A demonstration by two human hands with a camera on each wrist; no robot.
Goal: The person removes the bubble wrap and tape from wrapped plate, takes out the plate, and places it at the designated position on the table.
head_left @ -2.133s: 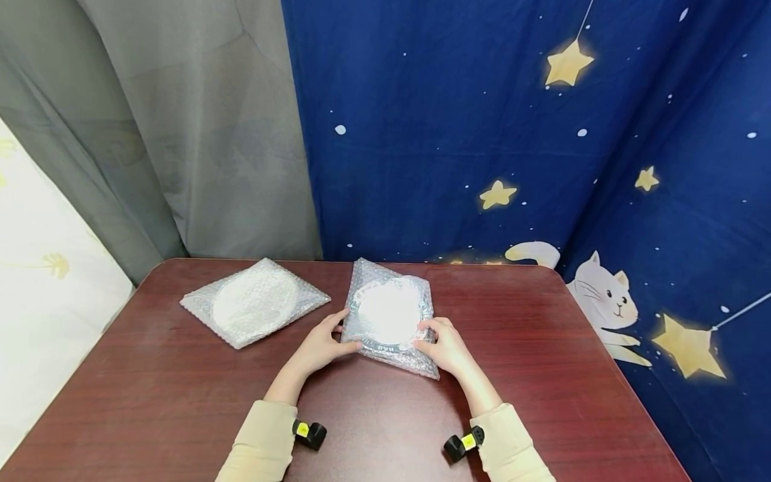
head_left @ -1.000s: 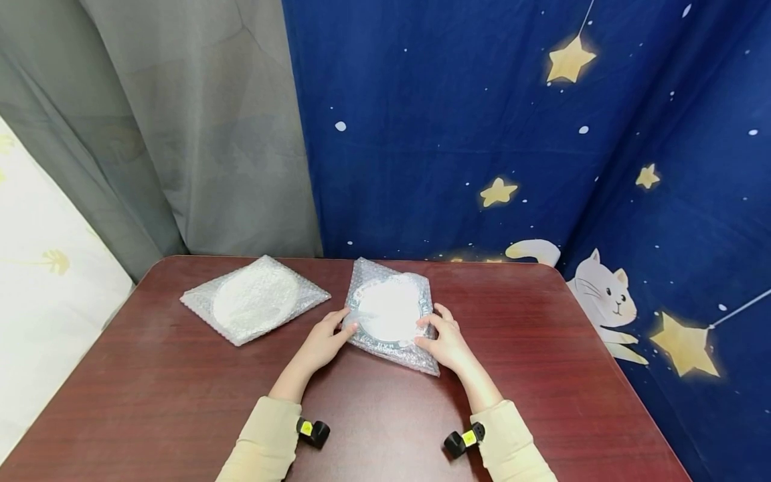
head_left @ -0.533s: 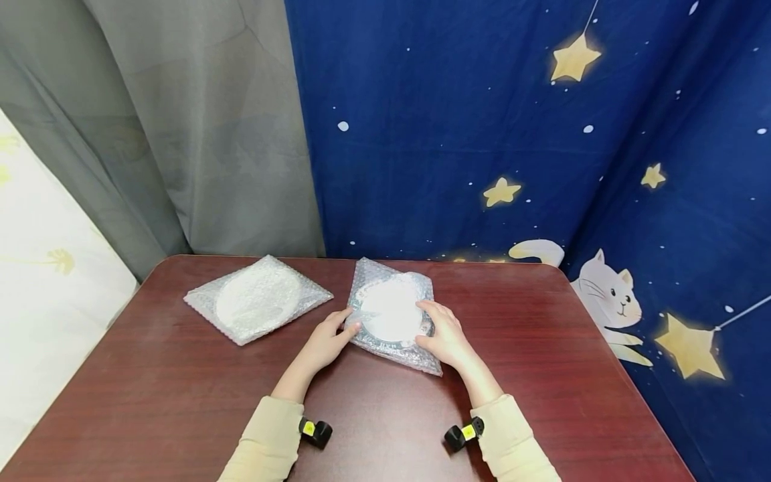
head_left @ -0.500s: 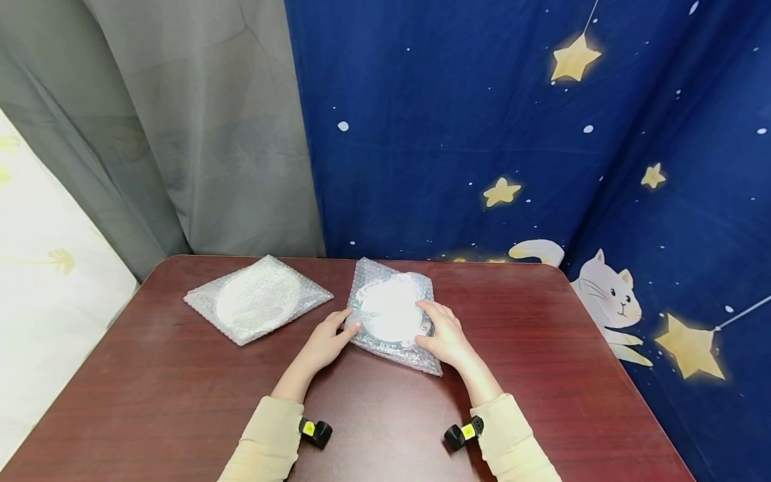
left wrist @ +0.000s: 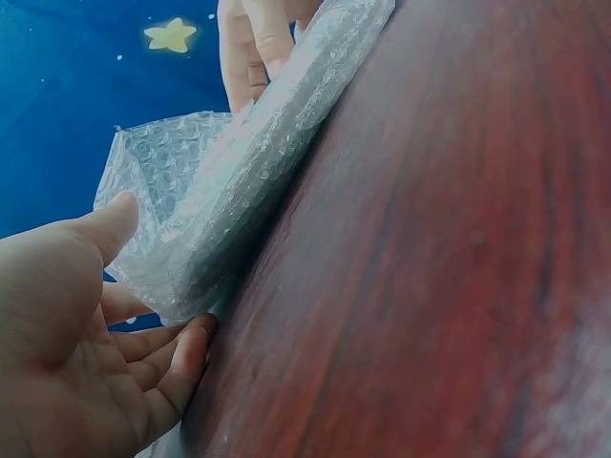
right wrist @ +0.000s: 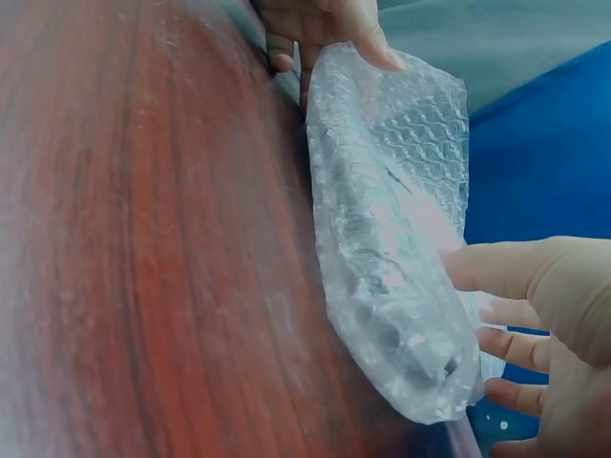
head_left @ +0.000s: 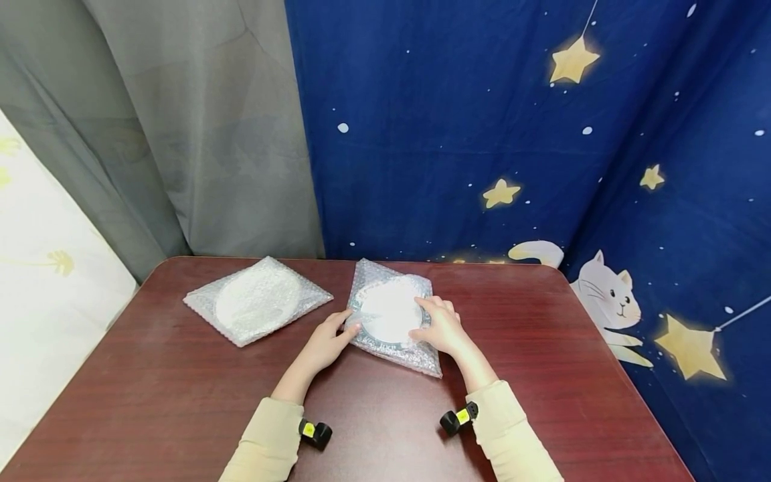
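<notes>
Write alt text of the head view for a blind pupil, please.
A person's left hand grips the left edge of a flat, clear bubble-wrap packet on a reddish-brown wood-grain table; the right hand touches the packet's right side. A second packet lies to the left.

White glare across one bubble-wrap packet [head_left: 391, 312], wrist views dimmer

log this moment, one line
left hand: grips bubble-wrap pouch, left edge; right hand: touches its right side; second bubble-wrap pouch: on table, left
</notes>
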